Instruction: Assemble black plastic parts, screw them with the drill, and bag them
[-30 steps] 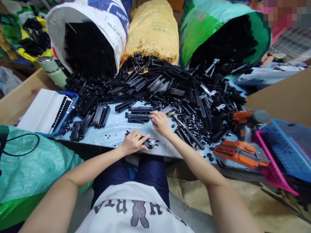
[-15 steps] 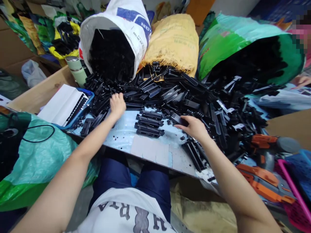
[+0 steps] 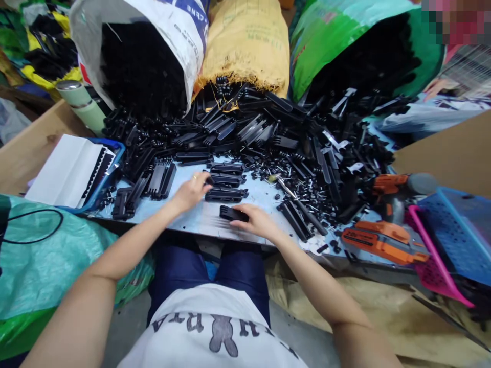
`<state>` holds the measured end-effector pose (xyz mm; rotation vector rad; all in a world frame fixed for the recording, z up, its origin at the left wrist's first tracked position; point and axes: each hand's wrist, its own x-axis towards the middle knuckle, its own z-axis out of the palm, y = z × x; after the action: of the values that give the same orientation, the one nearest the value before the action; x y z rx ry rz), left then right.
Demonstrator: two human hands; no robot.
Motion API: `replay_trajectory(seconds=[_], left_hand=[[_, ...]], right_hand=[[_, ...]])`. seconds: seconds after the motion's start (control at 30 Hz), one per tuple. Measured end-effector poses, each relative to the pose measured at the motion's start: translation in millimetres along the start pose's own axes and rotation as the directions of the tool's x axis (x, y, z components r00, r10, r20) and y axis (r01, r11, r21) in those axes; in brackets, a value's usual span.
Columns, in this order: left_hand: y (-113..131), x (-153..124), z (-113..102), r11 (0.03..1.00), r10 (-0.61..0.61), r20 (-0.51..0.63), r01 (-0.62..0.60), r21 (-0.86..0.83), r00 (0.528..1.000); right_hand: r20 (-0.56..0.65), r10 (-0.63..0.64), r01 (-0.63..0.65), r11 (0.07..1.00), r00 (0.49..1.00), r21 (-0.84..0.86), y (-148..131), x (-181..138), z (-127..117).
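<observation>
My left hand (image 3: 192,191) is closed in a pinch on a small black part (image 3: 209,181), blurred by motion. It is near the left ends of a row of black plastic assemblies (image 3: 227,194) lying side by side on the table. Nearer the front edge, my right hand (image 3: 255,220) grips a black plastic piece (image 3: 228,212) with rounded prongs at its left end, held over a pale board (image 3: 218,227). More long black pieces (image 3: 161,179) lie to the left of my left hand. Several black bars (image 3: 294,220) lie right of my right hand.
A heap of black parts (image 3: 245,128) spills from white (image 3: 184,46), yellow (image 3: 247,46) and green (image 3: 337,36) sacks. Loose screws (image 3: 299,186) and a screwdriver (image 3: 310,214) lie right, beside an orange power tool (image 3: 385,240). Another person's hand (image 3: 437,87) shows far right.
My right hand has brought the pronged black piece left and toward the front edge. My left hand has come back from the heap with a small black part. The view has shifted.
</observation>
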<state>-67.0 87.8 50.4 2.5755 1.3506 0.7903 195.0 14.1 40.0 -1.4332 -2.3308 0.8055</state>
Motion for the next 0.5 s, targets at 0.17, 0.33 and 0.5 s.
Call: replay_trajectory(seconds=[0.17,0.33,0.5], left_hand=[[54,-47,38,0.997,-0.033,0.199,0.045,-0.056,0.979],[77,-51,31,0.936,-0.153,0.117,0.181,-0.301,0.981],[97,-49,25,0.805,-0.249,0.024,0.221,-0.551,0.968]], right_hand=[[0.000,-0.010,0.009,0.923,1.000,-0.384,7,-18,8],[-0.193,0.090,-0.050,0.978,0.977,0.205,-4,-21,23],[-0.082,0.277,-0.118,0.635,0.957,0.764,-16,-16,38]])
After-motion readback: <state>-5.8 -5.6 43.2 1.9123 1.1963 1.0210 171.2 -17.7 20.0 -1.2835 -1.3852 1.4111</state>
